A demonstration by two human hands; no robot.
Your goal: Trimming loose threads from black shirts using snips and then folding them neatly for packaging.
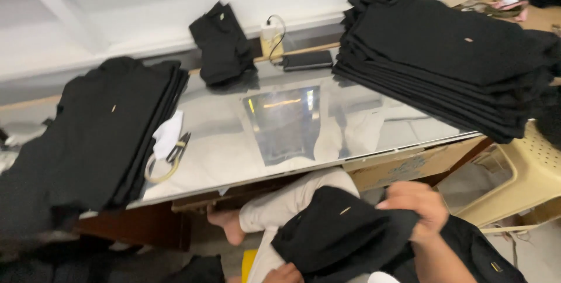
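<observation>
A: Hands first, quick.

B: I see the right hand [418, 204] at about 5 o'clock, fingers pinched on the edge of a black garment [342, 233] that lies across the lap. The left hand [284, 273] is barely in frame at 6 o'clock, under the cloth's lower edge, touching it; I can't tell if it grips or lies slack.

A: Where's the garment against the table?

B: Below the near edge of the glass-topped table [280, 125], off it, over a pale trouser leg [292, 198]. A bare foot [225, 224] shows just beside it at 7 o'clock.

A: On the table?

B: Left stack of black garments [99, 137] at 9 o'clock, overhanging the near edge. Right stack of black garments [450, 55] at 2 o'clock, taller. A crumpled black piece [222, 46] at 12. A dark phone [307, 61] beside it, a cable running from it to a small charger block [270, 34]. Thread snips [178, 147] and a white scrap [168, 134] just beside the left stack.

A: Off the table?

B: Cream plastic basket [526, 172] at 4 o'clock.
</observation>
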